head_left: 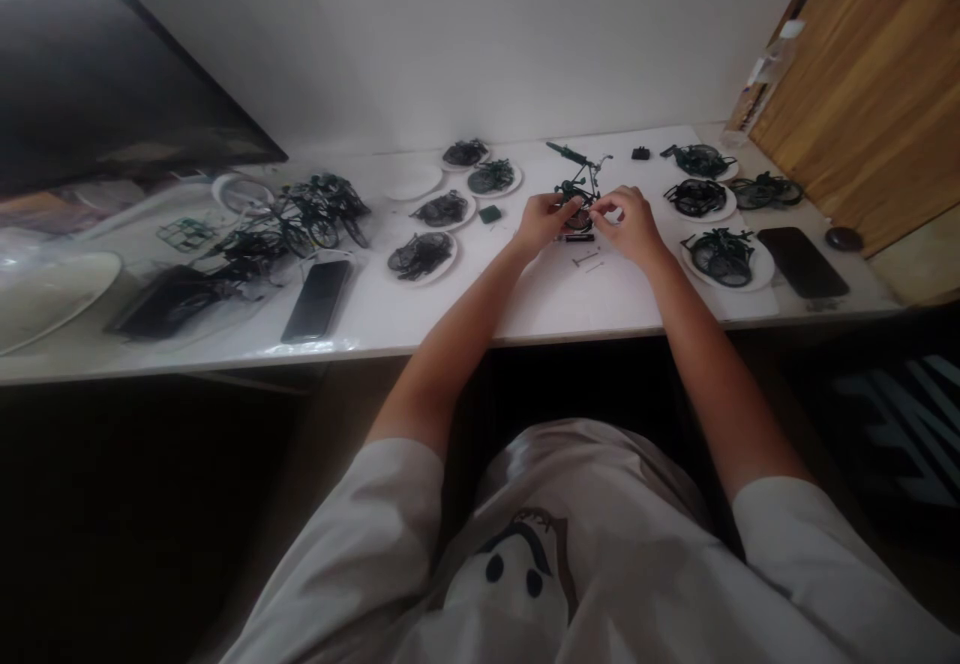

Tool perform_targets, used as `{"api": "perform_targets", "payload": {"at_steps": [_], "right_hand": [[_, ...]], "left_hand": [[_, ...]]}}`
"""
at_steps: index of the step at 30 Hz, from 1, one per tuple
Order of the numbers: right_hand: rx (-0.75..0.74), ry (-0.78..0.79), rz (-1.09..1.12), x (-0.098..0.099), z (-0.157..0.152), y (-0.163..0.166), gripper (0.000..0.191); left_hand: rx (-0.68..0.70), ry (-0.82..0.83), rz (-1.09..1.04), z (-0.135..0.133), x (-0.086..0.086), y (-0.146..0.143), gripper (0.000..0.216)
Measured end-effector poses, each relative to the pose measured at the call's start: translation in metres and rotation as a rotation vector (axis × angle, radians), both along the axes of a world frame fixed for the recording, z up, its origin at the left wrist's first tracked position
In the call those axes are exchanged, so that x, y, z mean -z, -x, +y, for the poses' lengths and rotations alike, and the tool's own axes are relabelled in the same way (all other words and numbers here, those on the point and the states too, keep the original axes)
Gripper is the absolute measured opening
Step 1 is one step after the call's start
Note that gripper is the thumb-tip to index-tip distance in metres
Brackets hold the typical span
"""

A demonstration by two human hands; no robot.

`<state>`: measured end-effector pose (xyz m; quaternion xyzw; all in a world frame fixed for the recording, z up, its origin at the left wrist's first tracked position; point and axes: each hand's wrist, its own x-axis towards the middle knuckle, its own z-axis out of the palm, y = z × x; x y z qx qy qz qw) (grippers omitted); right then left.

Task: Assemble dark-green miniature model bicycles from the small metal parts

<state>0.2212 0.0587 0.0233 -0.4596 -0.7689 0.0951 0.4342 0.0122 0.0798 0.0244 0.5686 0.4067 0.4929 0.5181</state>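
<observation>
A small dark green model bicycle point(579, 189) stands upright on the white table point(450, 304), between my two hands. My left hand point(541, 221) pinches its lower left side with curled fingers. My right hand point(631, 224) is closed on its right side, fingertips at the frame. A short dark part point(579, 238) and thin metal pins point(587, 260) lie just in front of the model.
White plates with dark bicycle parts sit left point(421, 256) and right point(726, 258). A heap of assembled model bicycles point(300, 219) lies further left. Two phones point(317, 299) point(802, 261) lie flat. A wooden panel point(862, 84) stands at right, a dark screen point(97, 74) at left.
</observation>
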Motion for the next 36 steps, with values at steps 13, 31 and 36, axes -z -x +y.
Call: {"api": "perform_targets", "payload": {"at_steps": [13,31,36], "right_hand": [[0.025,0.007,0.018,-0.002,-0.002,0.002,0.005],[0.094,-0.045,0.120,0.000,0.002,0.000,0.019],[0.107,-0.048,0.061,0.008,0.010,-0.005,0.010]], "left_hand": [[0.026,0.035,-0.036,-0.005,-0.005,0.000,0.039],[-0.033,0.051,-0.110,0.001,-0.005,0.003,0.019],[-0.155,0.020,-0.084,0.011,-0.005,0.010,0.020]]}}
